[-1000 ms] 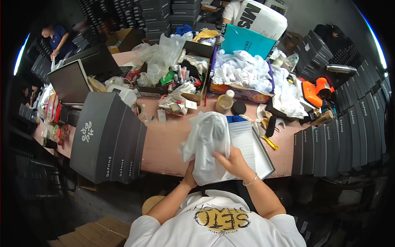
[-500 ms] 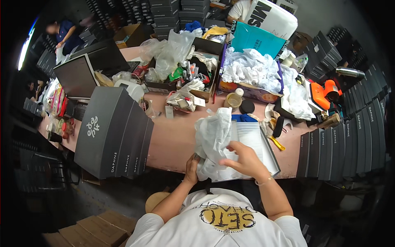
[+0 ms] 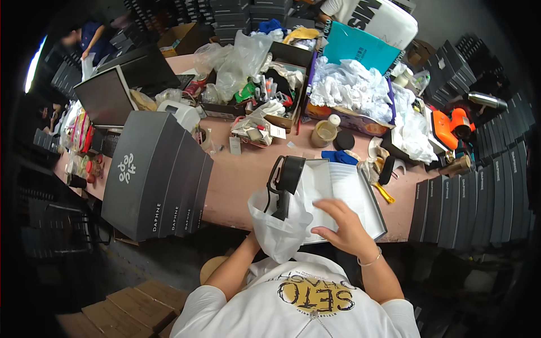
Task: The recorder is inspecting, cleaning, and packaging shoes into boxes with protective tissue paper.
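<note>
A black strappy sandal [image 3: 289, 173] sticks up out of a crumpled thin white bag [image 3: 279, 225], its heel part uppermost and its lower part covered. From below and to the left, my left hand [image 3: 252, 242] holds up the bag with the sandal in it; the white material hides its fingers. My right hand [image 3: 342, 225] is open, thumb and fingers apart, just right of the bag and over the near part of an open shoe box [image 3: 372, 208]. White paper [image 3: 344, 180] lines that box.
Dark shoe boxes stand on the left [image 3: 149, 174] and in a row on the right [image 3: 468, 208]. Beyond my hands are a jar [image 3: 324, 132], a round black lid [image 3: 344, 139], a blue cloth [image 3: 339, 157], a yellow-handled tool [image 3: 385, 193] and a carton of crumpled white paper [image 3: 349, 121].
The white covering has come down, baring the black sandal. My left hand has gone out of sight behind it, and my right hand has come away to the right, fingers spread.
</note>
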